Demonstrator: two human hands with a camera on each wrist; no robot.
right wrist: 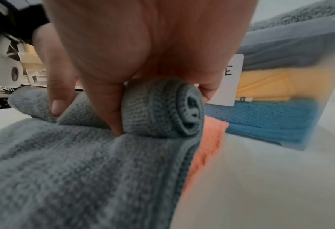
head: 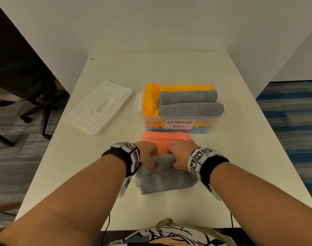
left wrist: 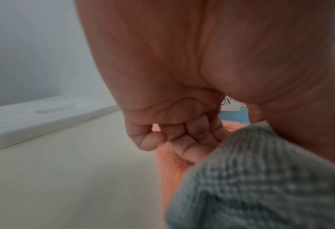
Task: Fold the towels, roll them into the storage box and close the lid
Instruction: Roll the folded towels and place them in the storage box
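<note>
A grey towel [head: 166, 181] lies folded on the table before me, its far edge rolled into a short tube [right wrist: 162, 108]. My left hand [head: 148, 156] and right hand [head: 180, 153] both grip that roll, fingers curled over it and thumbs at its near side. Under the grey towel's far end lies a folded coral towel [head: 166, 138]. Behind it stands the clear storage box [head: 179, 124], which holds two rolled grey towels [head: 189, 103] on yellow ones [head: 150, 102], with blue at the bottom. Its white lid [head: 100, 107] lies off to the left.
The white table [head: 240, 157] meets a white wall at the back. An office chair [head: 36, 96] stands on the floor beyond the left edge. Blue patterned carpet [head: 292, 110] shows to the right.
</note>
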